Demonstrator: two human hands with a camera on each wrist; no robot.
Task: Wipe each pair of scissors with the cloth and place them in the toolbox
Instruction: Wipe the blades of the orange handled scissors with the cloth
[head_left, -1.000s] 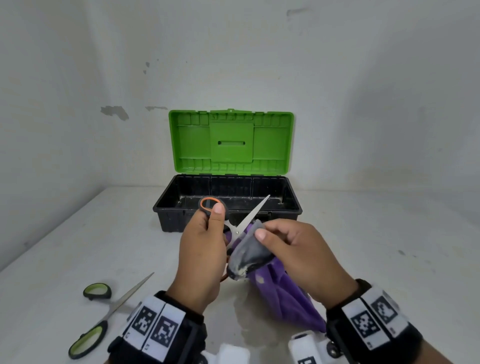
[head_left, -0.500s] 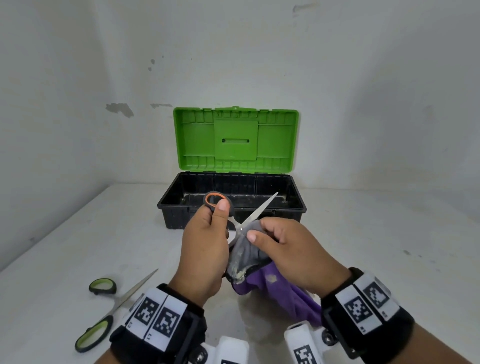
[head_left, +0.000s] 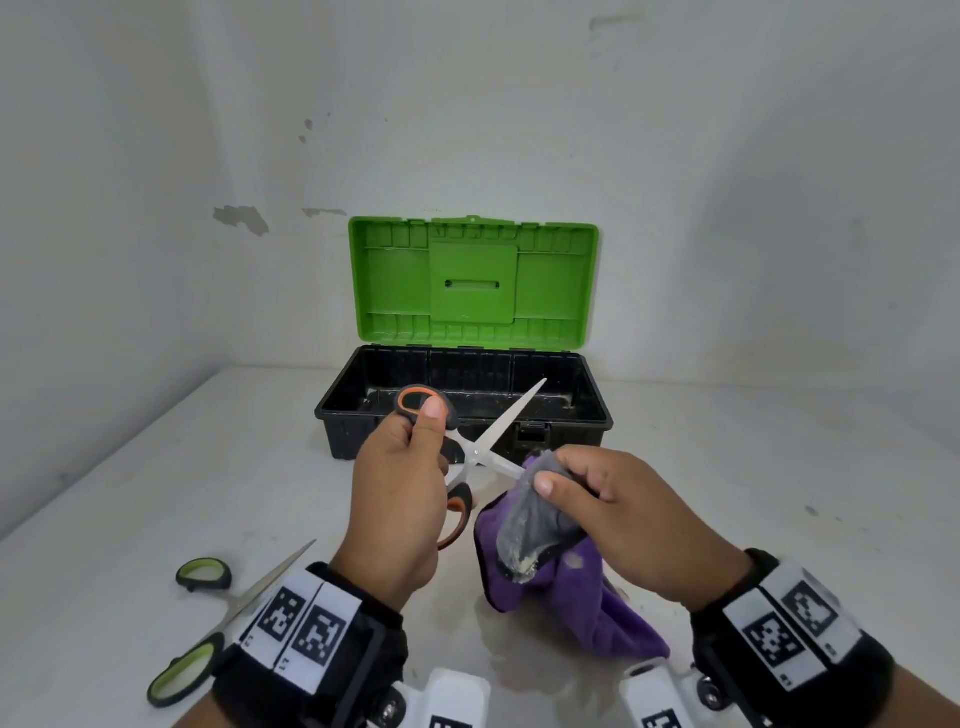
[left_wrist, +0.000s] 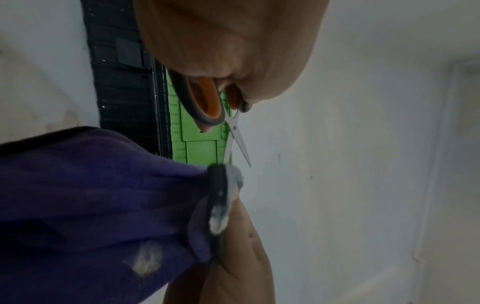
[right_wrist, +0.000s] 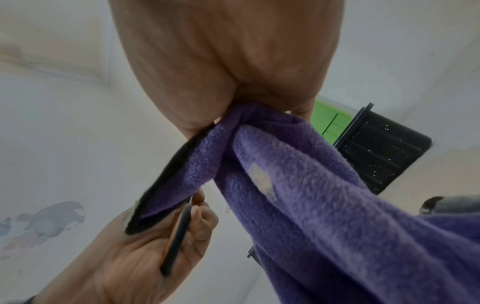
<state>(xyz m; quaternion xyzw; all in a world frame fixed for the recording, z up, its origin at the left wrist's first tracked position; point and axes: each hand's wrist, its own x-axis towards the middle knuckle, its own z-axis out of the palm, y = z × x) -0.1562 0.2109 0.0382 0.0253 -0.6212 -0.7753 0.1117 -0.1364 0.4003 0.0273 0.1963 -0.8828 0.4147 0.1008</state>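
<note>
My left hand (head_left: 410, 483) grips the orange-and-grey scissors (head_left: 480, 447) by their handles, blades spread apart. One blade points up over the toolbox. The other blade's tip runs into the purple cloth (head_left: 561, 577), which my right hand (head_left: 587, 499) pinches around it. The left wrist view shows the orange handle (left_wrist: 205, 98) and the cloth (left_wrist: 91, 205) closed on the blade. The right wrist view shows the cloth (right_wrist: 298, 185) hanging from my fingers. The black toolbox (head_left: 332, 402) stands open behind, its green lid (head_left: 472, 280) upright. Green-handled scissors (head_left: 208, 618) lie on the table at my left.
The white table (head_left: 753, 467) meets white walls at the back and on the left. The toolbox sits near the back wall, and nothing shows inside it from here. The green-handled scissors lie partly under my left wrist band (head_left: 301, 629).
The scissor blades have spread wider. My right hand has slid the cloth outward along the lower blade toward its tip. The view has shifted slightly.
</note>
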